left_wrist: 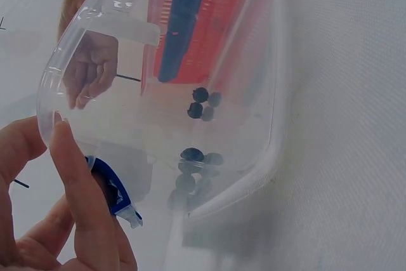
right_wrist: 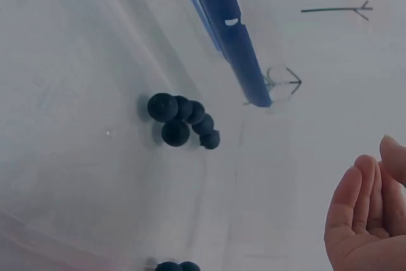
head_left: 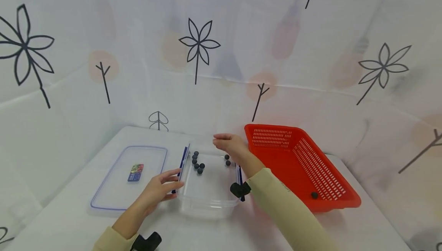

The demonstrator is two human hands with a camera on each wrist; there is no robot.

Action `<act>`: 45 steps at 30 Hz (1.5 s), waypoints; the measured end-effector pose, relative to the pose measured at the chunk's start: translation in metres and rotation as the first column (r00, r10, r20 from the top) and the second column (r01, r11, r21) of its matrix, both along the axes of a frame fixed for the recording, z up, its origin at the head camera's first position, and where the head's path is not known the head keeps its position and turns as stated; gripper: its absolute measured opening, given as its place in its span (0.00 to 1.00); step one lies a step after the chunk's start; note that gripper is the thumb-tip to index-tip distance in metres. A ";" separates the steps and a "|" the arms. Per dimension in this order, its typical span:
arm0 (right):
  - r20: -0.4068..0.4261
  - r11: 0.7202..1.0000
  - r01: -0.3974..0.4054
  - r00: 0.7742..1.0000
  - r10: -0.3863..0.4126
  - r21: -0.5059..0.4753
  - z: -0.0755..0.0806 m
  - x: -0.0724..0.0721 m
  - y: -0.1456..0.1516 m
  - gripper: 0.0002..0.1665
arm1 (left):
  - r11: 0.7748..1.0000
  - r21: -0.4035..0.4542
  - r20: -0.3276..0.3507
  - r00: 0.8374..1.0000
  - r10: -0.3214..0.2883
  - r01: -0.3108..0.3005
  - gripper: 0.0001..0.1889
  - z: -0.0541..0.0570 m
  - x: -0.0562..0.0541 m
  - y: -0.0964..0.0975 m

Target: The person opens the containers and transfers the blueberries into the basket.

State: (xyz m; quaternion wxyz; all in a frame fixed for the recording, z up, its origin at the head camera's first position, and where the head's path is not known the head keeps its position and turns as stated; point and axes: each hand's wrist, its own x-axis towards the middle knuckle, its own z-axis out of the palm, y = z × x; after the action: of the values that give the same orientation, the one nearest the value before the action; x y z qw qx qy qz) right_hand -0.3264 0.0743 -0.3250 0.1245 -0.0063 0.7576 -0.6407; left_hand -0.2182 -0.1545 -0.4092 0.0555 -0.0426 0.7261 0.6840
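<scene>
A clear plastic storage box (head_left: pixel 207 189) with blue side latches (left_wrist: pixel 114 188) stands mid-table. My left hand (head_left: pixel 160 189) holds its left side, fingertips at the rim and around the hanging latch. Several dark blueberries (right_wrist: pixel 176 132) lie in the box, most along its left side and two (head_left: pixel 227 160) at the right. Over the far right part of the box hovers my right hand (head_left: pixel 235 149), its fingers together and slightly bent, thumb close by. Nothing shows between those fingers in the right wrist view. One blueberry (head_left: pixel 314 195) lies in the red basket (head_left: pixel 276 174) beside the box.
The box's clear lid (head_left: pixel 114 189), with a blue-edged rim and a small fruit label (head_left: pixel 136 172), lies flat on the white table (head_left: pixel 51 220) at left. A patterned white curtain (head_left: pixel 138 51) hangs behind. My right forearm crosses the basket's near left edge.
</scene>
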 end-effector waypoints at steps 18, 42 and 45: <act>0.057 0.975 -0.017 0.998 0.005 0.223 -0.037 -0.048 -0.008 0.18 | 1.000 0.016 -0.002 1.000 -0.001 0.001 0.30 -0.001 -0.002 -0.002; 0.034 0.616 -0.379 0.867 0.497 0.691 -0.061 -0.050 -0.034 0.14 | 1.000 -0.009 0.003 1.000 -0.006 0.006 0.28 0.000 -0.003 0.000; 0.031 0.581 -0.381 0.853 0.520 0.719 -0.062 -0.050 -0.037 0.13 | 1.000 -0.006 0.002 1.000 -0.006 0.006 0.28 -0.001 -0.002 0.000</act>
State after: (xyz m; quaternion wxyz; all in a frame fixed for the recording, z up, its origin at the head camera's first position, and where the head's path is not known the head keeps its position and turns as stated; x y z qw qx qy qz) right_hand -0.3764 0.0377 -0.3868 0.2063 -0.2100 0.9233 -0.2465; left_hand -0.2206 -0.1547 -0.4097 0.0580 -0.0414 0.7283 0.6815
